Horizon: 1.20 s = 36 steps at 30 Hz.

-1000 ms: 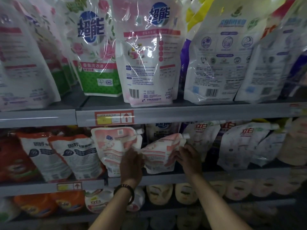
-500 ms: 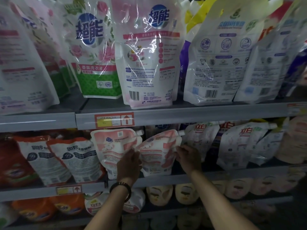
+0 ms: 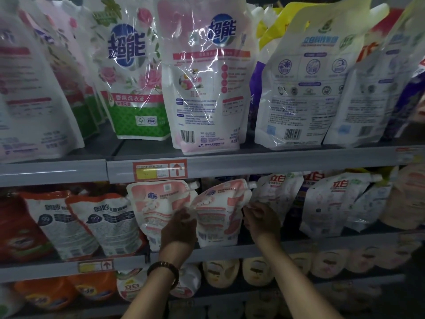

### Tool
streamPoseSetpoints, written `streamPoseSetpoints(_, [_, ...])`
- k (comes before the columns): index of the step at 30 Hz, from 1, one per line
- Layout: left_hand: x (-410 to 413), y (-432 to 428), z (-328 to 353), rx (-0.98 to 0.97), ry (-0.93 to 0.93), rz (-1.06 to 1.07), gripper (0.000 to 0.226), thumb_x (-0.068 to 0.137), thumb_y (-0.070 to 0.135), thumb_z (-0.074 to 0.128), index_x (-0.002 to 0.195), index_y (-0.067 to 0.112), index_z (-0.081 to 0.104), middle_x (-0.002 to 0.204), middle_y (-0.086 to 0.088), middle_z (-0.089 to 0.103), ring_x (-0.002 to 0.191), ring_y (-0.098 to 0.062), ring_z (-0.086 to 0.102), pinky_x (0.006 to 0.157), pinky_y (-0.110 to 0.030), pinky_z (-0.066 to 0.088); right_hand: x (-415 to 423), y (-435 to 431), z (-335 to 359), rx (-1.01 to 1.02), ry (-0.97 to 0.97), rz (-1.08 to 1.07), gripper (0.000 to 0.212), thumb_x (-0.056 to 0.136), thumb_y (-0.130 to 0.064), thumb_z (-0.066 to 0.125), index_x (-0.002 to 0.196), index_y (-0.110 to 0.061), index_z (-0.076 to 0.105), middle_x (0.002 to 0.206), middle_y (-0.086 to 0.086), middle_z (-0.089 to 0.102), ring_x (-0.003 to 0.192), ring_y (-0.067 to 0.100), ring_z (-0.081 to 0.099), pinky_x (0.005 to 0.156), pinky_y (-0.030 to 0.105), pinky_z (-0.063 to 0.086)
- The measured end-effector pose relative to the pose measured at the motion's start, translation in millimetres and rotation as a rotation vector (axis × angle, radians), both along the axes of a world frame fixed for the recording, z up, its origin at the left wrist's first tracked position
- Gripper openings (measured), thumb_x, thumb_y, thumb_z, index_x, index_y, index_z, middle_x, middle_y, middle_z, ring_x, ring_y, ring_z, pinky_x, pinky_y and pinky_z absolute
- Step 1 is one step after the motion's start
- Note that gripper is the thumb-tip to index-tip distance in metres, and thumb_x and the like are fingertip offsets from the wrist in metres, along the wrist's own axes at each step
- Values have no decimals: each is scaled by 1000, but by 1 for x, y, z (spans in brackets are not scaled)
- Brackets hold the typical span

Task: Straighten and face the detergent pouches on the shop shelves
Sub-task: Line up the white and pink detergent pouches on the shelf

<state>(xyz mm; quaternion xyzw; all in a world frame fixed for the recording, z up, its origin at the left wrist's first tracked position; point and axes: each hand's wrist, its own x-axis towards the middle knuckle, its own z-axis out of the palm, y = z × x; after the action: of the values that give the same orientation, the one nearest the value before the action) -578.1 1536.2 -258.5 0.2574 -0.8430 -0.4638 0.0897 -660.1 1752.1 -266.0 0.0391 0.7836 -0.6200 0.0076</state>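
Left hand pressed against the left edge of a pink spouted pouch on the middle shelf, fingers curled at the seam where that pouch met its pink neighbour; pinching the edge or merely pushing it, could not tell. Right hand set at the pouch's right edge, fingers bent in toward the side seam, apparently touching it, grip likewise unclear. Dark beaded bracelet worn on the left wrist.

Stood between the two hands, the pink spouted pouch, bottom resting at the shelf's front lip, spout at the upper right, body leaning slightly to the right, printed back panel turned outward. Just beside it on the left, the pink neighbour, upright, overlapped at its right edge by the left hand. Further left, two orange-and-white pouches tilted leftward. To the right, white pouches with red lettering, slumped and uneven.

Above, on the top shelf, large pouches standing in a row: a rose-printed one with a green base facing front, a pink-and-white one showing its barcode back, a white one also back-out. Red-and-yellow price tag fixed to the top shelf's rail. Below, on the dim lower shelf, rounded pale packs, too blurred to read.
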Motion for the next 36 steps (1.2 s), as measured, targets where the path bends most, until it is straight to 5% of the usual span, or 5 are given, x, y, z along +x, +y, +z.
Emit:
streamPoseSetpoints(6, [24, 10, 24, 14, 33, -73, 7, 99, 22, 67, 102, 27, 70, 100, 1, 75, 88, -19, 75, 86, -47, 63, 26, -1, 21, -97, 4, 63, 9, 99, -18, 72, 106, -24, 71, 104, -7, 76, 102, 14, 73, 96, 48, 62])
streamPoseSetpoints(11, [42, 19, 56, 240, 102, -105, 25, 103, 0, 56, 98, 16, 75, 104, -5, 79, 85, -22, 79, 68, -32, 63, 42, -8, 62, -115, 35, 217, 14, 98, -9, 71, 108, -17, 76, 99, -11, 77, 97, 6, 73, 72, 21, 61])
streamPoseSetpoints(16, [63, 25, 87, 357, 192, -82, 18, 108, 23, 57, 105, 15, 74, 100, 1, 81, 84, -21, 80, 82, -43, 66, 63, -14, 98, -155, 86, 336, 12, 96, -20, 77, 107, -25, 77, 103, -12, 80, 101, 10, 76, 93, 47, 63])
streamPoseSetpoints(26, [104, -43, 167, 345, 408, -205, 24, 104, 27, 57, 103, 8, 72, 99, -11, 79, 85, -30, 80, 66, -27, 60, 112, -87, 175, -225, 269, 484, 8, 100, -18, 72, 104, -21, 77, 99, -1, 81, 97, 16, 77, 90, 47, 63])
streamPoseSetpoints(36, [130, -146, 228, 239, 577, -178, 24, 102, 28, 59, 106, 7, 70, 99, -11, 80, 83, -34, 80, 71, -38, 65, 127, -193, 232, -281, 372, 532, 10, 100, -22, 72, 110, -25, 75, 103, -1, 80, 98, 15, 77, 90, 42, 63])
